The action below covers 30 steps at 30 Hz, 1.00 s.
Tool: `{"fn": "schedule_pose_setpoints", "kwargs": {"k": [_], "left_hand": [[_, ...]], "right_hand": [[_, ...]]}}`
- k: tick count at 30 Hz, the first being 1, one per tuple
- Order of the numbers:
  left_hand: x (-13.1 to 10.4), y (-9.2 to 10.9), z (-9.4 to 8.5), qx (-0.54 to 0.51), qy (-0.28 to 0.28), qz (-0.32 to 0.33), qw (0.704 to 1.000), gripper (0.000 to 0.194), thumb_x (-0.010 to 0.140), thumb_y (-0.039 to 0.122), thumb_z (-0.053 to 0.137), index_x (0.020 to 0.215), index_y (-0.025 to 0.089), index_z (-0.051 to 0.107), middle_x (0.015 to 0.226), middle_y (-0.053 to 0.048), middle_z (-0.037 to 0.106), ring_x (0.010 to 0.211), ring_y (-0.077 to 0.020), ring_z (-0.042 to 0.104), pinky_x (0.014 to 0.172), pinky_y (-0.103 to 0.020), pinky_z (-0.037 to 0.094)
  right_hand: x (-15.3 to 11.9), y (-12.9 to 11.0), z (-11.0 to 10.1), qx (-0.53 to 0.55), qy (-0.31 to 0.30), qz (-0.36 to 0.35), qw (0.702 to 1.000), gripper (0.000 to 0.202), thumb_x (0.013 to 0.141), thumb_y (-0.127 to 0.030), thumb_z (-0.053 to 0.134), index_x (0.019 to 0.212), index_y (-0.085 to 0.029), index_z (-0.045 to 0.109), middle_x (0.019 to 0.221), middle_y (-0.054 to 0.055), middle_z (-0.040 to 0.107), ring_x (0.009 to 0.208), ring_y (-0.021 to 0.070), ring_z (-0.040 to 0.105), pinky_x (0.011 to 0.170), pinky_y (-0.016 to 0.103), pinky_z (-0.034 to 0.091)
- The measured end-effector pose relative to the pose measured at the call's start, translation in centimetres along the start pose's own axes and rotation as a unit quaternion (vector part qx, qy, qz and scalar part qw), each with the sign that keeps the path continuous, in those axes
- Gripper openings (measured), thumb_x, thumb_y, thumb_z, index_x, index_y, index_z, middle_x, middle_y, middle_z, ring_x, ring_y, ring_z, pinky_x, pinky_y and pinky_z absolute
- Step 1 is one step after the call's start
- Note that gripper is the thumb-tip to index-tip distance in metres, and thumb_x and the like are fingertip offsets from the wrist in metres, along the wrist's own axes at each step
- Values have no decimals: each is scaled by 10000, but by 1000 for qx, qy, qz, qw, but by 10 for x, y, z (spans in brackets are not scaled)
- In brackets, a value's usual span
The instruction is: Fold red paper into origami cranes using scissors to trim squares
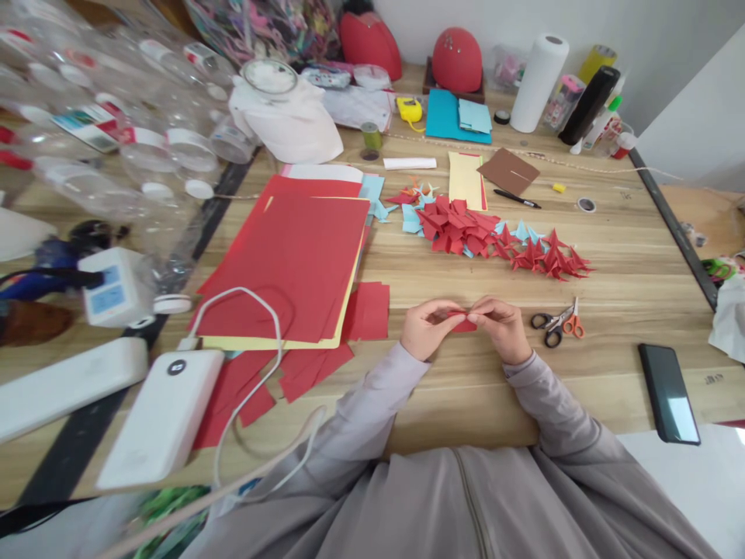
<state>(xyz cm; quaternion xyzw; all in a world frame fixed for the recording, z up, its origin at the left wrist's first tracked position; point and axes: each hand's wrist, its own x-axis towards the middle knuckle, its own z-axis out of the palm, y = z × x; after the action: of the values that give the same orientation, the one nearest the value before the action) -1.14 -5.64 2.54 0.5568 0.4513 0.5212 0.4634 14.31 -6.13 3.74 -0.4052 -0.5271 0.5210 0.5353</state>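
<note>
A small piece of red paper (pixel 464 326) is pinched between my two hands, low over the wooden table. My left hand (pixel 431 328) grips its left part with thumb and forefinger, and my right hand (pixel 500 326) grips its right part; the fingertips nearly touch. Beyond my hands lies a long heap of folded red paper pieces (pixel 459 227) mixed with light blue ones. Scissors with black and orange handles (pixel 559 320) rest right of my right hand. Cut red paper (pixel 371 310) lies left of my left hand.
Large red sheets (pixel 291 264) are stacked at the left, beside a white power bank (pixel 163 415) with a looping cable. Plastic bottles (pixel 140 140) crowd the far left. A phone (pixel 668 392) lies at the right. A pen (pixel 517 199) and brown paper (pixel 508 171) lie farther back.
</note>
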Motion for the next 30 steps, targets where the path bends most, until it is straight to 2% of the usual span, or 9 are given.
{"fn": "schedule_pose_setpoints", "kwargs": {"k": [4, 10, 13, 19, 23, 26, 30], "left_hand": [[2, 3, 0, -62, -27, -12, 998, 88, 649, 259, 742, 650, 182, 699, 724, -46, 713, 703, -159, 656, 692, -294, 529], [0, 0, 7, -111, 65, -16, 991, 185, 573, 277, 797, 553, 172, 646, 623, -23, 667, 582, -130, 612, 585, -279, 504], [0, -3, 9, -139, 85, -17, 987, 201, 550, 250, 812, 534, 167, 629, 597, -6, 646, 562, -113, 590, 563, -257, 479], [4, -8, 2, -115, 38, -47, 992, 191, 620, 299, 767, 544, 171, 647, 577, 5, 620, 568, -102, 550, 566, -242, 447], [4, -10, 3, -103, 59, -89, 989, 199, 649, 373, 728, 638, 179, 687, 669, -18, 674, 646, -129, 594, 651, -266, 482], [1, -10, 7, -79, 19, -101, 992, 225, 626, 377, 743, 712, 173, 705, 702, -27, 689, 672, -149, 608, 658, -276, 488], [-2, -8, 7, -25, -22, -96, 995, 268, 682, 422, 694, 649, 157, 687, 605, -12, 646, 600, -146, 577, 572, -268, 459]], "right_hand": [[1, -1, 0, -1, 0, 17, 1000, 120, 670, -310, 754, 630, -225, 679, 644, -4, 621, 611, 125, 555, 604, 283, 451], [2, -1, 2, 7, 36, 54, 998, 170, 617, -335, 778, 583, -218, 659, 592, -21, 598, 572, 113, 531, 565, 265, 431], [2, 1, 3, 13, 45, 53, 997, 160, 619, -313, 778, 584, -215, 657, 585, -29, 594, 559, 102, 516, 555, 255, 414], [3, 5, 2, 25, 57, 58, 996, 145, 614, -288, 782, 587, -211, 663, 579, -36, 599, 553, 92, 511, 561, 243, 409], [3, 6, 3, 26, 78, 85, 993, 162, 589, -305, 792, 577, -208, 663, 579, -33, 610, 549, 94, 512, 557, 243, 414], [3, 5, 4, 35, 83, 100, 991, 174, 563, -321, 800, 567, -210, 666, 569, -31, 613, 544, 97, 516, 556, 247, 425], [3, 5, 4, 51, 94, 114, 988, 167, 555, -312, 803, 565, -215, 668, 572, -31, 625, 546, 100, 528, 562, 249, 440]]}}
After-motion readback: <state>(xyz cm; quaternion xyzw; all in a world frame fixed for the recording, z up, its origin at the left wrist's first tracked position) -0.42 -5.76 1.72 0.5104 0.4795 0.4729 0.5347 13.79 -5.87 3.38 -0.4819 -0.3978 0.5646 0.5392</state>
